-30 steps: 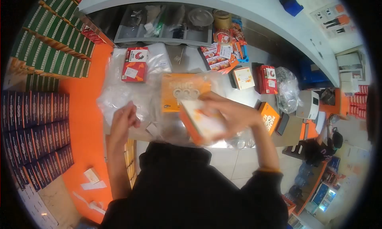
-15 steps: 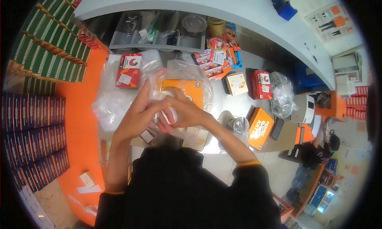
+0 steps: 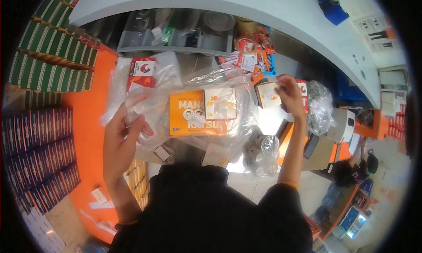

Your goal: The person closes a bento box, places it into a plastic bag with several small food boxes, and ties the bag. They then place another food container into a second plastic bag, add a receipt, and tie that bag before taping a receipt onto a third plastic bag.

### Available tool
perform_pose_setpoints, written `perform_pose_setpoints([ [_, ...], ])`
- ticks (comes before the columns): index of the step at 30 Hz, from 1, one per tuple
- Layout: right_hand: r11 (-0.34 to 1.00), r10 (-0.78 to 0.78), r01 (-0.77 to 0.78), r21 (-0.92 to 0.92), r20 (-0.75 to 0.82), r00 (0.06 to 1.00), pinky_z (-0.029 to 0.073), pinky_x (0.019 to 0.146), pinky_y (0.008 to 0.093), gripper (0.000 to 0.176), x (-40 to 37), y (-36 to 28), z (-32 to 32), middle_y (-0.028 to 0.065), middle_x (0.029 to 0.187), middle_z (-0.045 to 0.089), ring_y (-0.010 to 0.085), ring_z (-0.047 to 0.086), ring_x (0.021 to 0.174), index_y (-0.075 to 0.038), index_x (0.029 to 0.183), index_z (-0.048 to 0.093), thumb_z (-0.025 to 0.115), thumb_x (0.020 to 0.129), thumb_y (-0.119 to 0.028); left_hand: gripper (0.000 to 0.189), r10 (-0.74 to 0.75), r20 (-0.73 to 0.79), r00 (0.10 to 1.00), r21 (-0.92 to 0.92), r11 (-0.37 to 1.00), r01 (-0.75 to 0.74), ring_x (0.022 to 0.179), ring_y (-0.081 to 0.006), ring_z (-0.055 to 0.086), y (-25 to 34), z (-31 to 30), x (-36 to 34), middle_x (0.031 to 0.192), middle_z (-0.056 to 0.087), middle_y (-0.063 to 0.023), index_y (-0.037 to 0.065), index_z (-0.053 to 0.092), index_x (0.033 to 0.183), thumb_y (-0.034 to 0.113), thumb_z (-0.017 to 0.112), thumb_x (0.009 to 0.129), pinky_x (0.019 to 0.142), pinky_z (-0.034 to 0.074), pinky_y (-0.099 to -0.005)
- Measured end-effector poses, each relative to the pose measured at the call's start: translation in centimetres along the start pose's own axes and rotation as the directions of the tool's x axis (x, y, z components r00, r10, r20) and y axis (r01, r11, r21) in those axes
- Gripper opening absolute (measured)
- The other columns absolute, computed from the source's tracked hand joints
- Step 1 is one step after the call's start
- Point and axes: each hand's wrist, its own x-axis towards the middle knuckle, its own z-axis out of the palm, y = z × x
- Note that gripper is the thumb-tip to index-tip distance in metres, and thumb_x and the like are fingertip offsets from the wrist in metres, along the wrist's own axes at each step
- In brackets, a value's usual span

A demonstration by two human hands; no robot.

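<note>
My left hand point(image 3: 125, 141) grips the near-left edge of a clear plastic bag point(image 3: 154, 108) between thumb and fingers. Inside the bag lies a flat orange box point(image 3: 184, 117) with white lettering, and a small white box point(image 3: 220, 104) rests on its right part. Over on the right, my right hand point(image 3: 290, 95) has its curled fingers on the right side of another white box point(image 3: 267, 95) with yellow print. Behind that hand, a red box point(image 3: 302, 89) is partly covered. My right forearm hides part of a second orange box point(image 3: 285, 136).
Wrapped clear plastic cups point(image 3: 263, 154) stand near the front edge. A red box point(image 3: 141, 73) lies on plastic bags at the left. Behind are a grey divided tray point(image 3: 176, 44) and printed packets point(image 3: 259, 55). Stacked boxes point(image 3: 37, 130) line the left. A person point(image 3: 351, 169) is far right.
My hands were together over the orange box and have parted. The right hand moved right to the white box; the left moved left with the bag edge. A white box now shows on the orange one.
</note>
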Motion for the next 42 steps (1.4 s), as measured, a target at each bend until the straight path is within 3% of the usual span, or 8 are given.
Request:
perform_pose_setpoints([
  [2,0.663,0.149,-0.068,-0.745,0.043,0.988,0.038,0.102,0.0486,0.082,0.0,10.2,1.3,0.0187,0.127,0.046,0.0401,0.039,0.127,-0.010,0.121,0.049,0.085,0.057,-0.049,0.044,-0.163,0.004,0.987,-0.108,0.981,0.163,0.066,-0.0067,0.058,0.2,-0.3,-0.6,0.104,0.061,-0.0068,0.005,0.047,0.134,0.002,0.054,0.091,0.059,0.046,-0.0189],
  [12,0.404,0.360,-0.603,-0.688,-0.487,0.796,0.045,0.080,0.0591,0.059,1.0,13.9,4.1,0.0218,0.112,0.058,0.0427,0.057,0.104,-0.020,0.104,0.051,0.081,0.061,-0.046,0.057,-0.128,0.203,0.971,-0.312,0.931,0.188,0.065,-0.0078,0.061,-0.9,-0.7,-0.7,0.078,0.064,-0.0060,0.010,0.034,0.143,0.004,0.056,0.091,0.057,0.047,-0.0193],
  [15,0.962,0.054,-0.133,-0.237,-0.313,0.948,0.051,0.068,0.0314,0.049,-0.4,2.9,3.1,0.0041,0.090,0.058,0.0182,0.062,0.081,-0.010,0.095,0.043,0.079,0.064,-0.001,0.058,-0.118,0.166,0.979,-0.321,0.932,0.166,0.063,-0.0088,0.061,-0.9,-0.7,-0.6,0.070,0.063,-0.0054,0.010,0.031,0.144,0.004,0.056,0.092,0.056,0.047,-0.0194],
  [23,0.748,-0.455,0.650,-0.137,0.606,0.652,0.028,0.105,0.0497,0.063,-0.7,-14.6,21.5,0.0206,0.123,0.046,0.0415,0.038,0.124,-0.015,0.100,0.052,0.085,0.048,-0.029,0.063,-0.027,0.293,0.956,-0.384,0.912,0.144,0.061,-0.0100,0.062,-2.0,-0.5,-1.3,0.070,0.063,-0.0055,0.011,0.028,0.146,0.001,0.055,0.089,0.055,0.047,-0.0204],
  [31,0.934,-0.312,0.339,-0.110,0.205,0.927,0.049,0.081,0.0306,0.026,-10.8,-19.2,16.9,0.0114,0.113,0.060,0.0233,0.061,0.099,-0.007,0.094,0.063,0.076,0.072,-0.013,0.067,-0.050,0.234,0.971,-0.353,0.926,0.133,0.058,-0.0092,0.059,-3.2,-1.5,-1.9,0.067,0.061,-0.0052,0.011,0.027,0.146,-0.001,0.056,0.087,0.054,0.046,-0.0218],
  [33,0.963,0.250,-0.253,-0.090,0.651,0.717,0.048,0.077,0.0278,0.023,-16.5,-17.0,14.1,0.0079,0.100,0.063,0.0212,0.061,0.093,-0.005,0.090,0.063,0.076,0.071,-0.010,0.067,-0.042,0.264,0.964,-0.355,0.925,0.137,0.058,-0.0094,0.058,-3.2,-1.6,-2.3,0.067,0.061,-0.0048,0.011,0.026,0.146,-0.001,0.056,0.087,0.053,0.045,-0.0217],
  [38,0.730,0.220,0.036,-0.683,0.285,0.933,0.023,0.103,0.0661,0.096,-26.7,2.4,21.7,0.0231,0.148,0.021,0.0418,0.014,0.140,-0.018,0.136,0.041,0.086,0.054,-0.043,0.069,-0.075,0.213,0.974,-0.359,0.921,0.150,0.052,-0.0103,0.053,-5.3,-0.6,-4.1,0.061,0.055,-0.0021,0.013,0.023,0.148,0.001,0.054,0.087,0.051,0.043,-0.0219],
  [42,0.697,0.169,-0.135,-0.704,-0.022,0.985,0.042,0.090,0.0540,0.073,-26.3,2.0,23.9,0.0216,0.135,0.036,0.0407,0.035,0.125,-0.013,0.112,0.051,0.086,0.050,-0.030,0.068,0.016,0.236,0.972,-0.291,0.955,0.055,0.049,-0.0079,0.044,-4.7,0.9,-5.0,0.059,0.048,0.0002,0.014,0.021,0.149,0.004,0.051,0.089,0.047,0.037,-0.0213],
])
